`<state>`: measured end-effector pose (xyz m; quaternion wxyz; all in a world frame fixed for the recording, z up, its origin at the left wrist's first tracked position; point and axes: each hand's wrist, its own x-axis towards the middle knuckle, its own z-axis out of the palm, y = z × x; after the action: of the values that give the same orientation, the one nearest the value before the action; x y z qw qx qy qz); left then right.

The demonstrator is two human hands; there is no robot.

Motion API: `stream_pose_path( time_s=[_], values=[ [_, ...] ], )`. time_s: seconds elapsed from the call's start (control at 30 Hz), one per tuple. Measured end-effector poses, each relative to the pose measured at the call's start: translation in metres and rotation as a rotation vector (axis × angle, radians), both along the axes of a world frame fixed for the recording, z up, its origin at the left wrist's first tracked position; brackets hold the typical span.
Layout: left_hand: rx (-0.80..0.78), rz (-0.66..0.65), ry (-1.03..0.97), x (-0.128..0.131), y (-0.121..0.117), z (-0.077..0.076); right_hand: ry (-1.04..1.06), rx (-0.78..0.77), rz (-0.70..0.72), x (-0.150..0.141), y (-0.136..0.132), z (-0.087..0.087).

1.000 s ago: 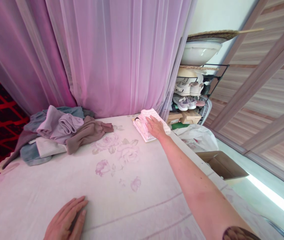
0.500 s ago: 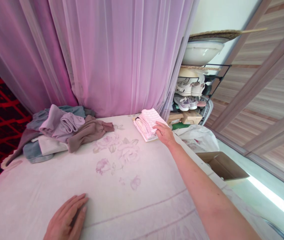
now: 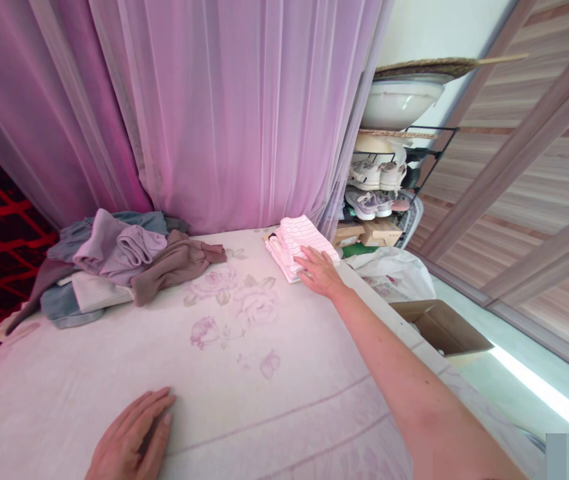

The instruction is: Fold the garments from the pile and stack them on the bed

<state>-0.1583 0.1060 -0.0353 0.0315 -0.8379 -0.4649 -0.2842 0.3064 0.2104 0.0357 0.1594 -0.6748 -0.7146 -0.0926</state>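
Folded pink striped cloth (image 3: 305, 235) lies in a small stack at the far edge of the bed (image 3: 214, 393). On the near side of that stack rests my right hand (image 3: 318, 272), its fingers spread flat over the striped fabric. My left hand (image 3: 131, 437) lies on the pale floral sheet near the bottom of the view, fingers stretched out, holding nothing. A loose heap of clothes sits at the far left, with a mauve garment (image 3: 114, 243) on top and a brown garment (image 3: 177, 267) beside it.
Purple curtains (image 3: 234, 120) hang behind the bed. To the right stand a shoe rack (image 3: 434, 153) with shoes and a white basin (image 3: 399, 103), a white plastic bag (image 3: 394, 273) and an open cardboard box (image 3: 439, 323). Wood-patterned doors (image 3: 524, 153) line the far right.
My right hand has shifted slightly left and nearer on the stack, its fingers now more spread. The striped cloth lies flatter, with its fold laid over. My left hand has stayed in place.
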Motion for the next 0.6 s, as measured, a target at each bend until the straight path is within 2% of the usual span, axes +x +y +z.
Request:
stream_pose_path(
  time_s=[0.17, 0.3, 0.4, 0.47, 0.53, 0.6],
  values=[
    [-0.004, -0.003, -0.014, 0.000, 0.000, -0.001, 0.047, 0.142, -0.019, 0.005, -0.001, -0.004],
    [-0.001, -0.006, -0.007, -0.001, 0.000, -0.001, 0.035, 0.146, 0.051, 0.001, -0.005, -0.013],
    [0.006, -0.016, 0.006, -0.001, 0.001, -0.001, 0.158, 0.221, 0.053, -0.001, -0.009, -0.019],
    [0.012, -0.020, 0.010, -0.001, 0.002, -0.001, 0.391, 0.314, -0.079, 0.004, -0.009, -0.020],
    [0.022, -0.022, 0.007, -0.001, 0.002, -0.001, 0.706, 0.372, -0.344, 0.012, -0.006, -0.020],
    [0.031, -0.024, -0.002, -0.001, 0.002, -0.001, 0.939, 0.363, -0.571, 0.022, -0.001, -0.022]
  ],
)
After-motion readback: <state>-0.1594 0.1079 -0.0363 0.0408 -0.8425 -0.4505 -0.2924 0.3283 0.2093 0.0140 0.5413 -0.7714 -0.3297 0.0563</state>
